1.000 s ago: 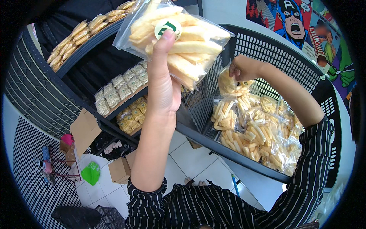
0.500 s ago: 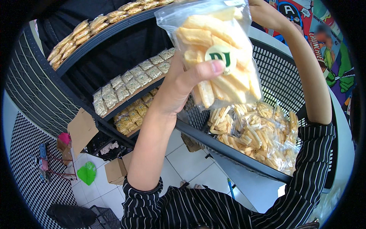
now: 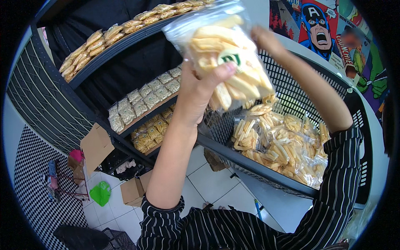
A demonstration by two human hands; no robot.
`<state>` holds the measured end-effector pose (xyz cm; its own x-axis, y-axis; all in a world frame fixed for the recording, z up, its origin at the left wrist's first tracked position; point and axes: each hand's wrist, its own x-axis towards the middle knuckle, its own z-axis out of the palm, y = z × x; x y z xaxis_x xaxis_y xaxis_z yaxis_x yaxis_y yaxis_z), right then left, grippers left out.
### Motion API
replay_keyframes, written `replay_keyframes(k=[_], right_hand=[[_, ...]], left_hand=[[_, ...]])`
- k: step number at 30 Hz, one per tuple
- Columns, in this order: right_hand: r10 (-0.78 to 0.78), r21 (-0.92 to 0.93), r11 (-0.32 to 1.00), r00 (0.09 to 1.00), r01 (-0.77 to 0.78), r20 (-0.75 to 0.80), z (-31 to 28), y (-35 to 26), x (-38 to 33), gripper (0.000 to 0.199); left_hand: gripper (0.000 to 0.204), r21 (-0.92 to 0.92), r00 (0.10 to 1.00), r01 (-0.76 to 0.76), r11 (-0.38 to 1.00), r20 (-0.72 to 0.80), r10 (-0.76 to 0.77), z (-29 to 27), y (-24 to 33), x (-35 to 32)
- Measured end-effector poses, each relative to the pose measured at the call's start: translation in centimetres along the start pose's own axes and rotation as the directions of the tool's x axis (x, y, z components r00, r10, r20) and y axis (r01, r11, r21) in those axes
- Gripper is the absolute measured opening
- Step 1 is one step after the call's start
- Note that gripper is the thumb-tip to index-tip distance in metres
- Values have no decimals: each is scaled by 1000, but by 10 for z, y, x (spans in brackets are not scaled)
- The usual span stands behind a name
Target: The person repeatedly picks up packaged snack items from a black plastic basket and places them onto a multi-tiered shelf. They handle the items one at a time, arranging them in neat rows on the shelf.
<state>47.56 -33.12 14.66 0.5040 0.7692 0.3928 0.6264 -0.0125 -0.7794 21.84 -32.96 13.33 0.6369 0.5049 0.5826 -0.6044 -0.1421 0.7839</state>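
A clear zip bag of thick pale-yellow chip sticks [image 3: 246,81] is held up in front of me, tilted, with a round green-and-white label on its front. My left hand [image 3: 204,85] is closed on the bag's lower left, the thumb pressed across the front and the other fingers hidden behind. Close to the bag's upper right edge is my right hand [image 3: 268,41], smeared by motion, so I cannot tell how its fingers are set. Below the bag, a dark plastic basket [image 3: 258,173] contains several similar bags of chip sticks [image 3: 287,148].
At the left, a dark shelf rack [image 3: 125,29] carries rows of snack packets [image 3: 143,98] on several levels. Cardboard boxes [image 3: 131,191] and a green item [image 3: 100,193] lie on the tiled floor. Colourful posters [image 3: 318,29] cover the wall at upper right.
The held bag has moved slightly left. My right hand has come down and left, from the bag's top corner to beside its right edge. The view has shifted a little.
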Motion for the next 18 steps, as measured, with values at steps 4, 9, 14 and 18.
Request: replay_keyframes(k=[4, 9, 14, 18], right_hand=[[105, -558, 696, 704, 452, 702, 16, 153, -56, 55], [779, -754, 616, 324, -229, 537, 73, 123, -147, 73], [489, -455, 825, 827, -335, 277, 83, 146, -187, 50], [408, -351, 881, 884, -316, 229, 85, 125, -187, 32]], left_hand=[[56, -94, 987, -118, 989, -117, 107, 5, -9, 9], [59, -104, 980, -102, 989, -184, 82, -10, -3, -7], [62, -127, 982, -130, 983, -153, 110, -4, 1, -11], [60, -122, 990, -87, 989, -121, 72, -8, 5, -14]])
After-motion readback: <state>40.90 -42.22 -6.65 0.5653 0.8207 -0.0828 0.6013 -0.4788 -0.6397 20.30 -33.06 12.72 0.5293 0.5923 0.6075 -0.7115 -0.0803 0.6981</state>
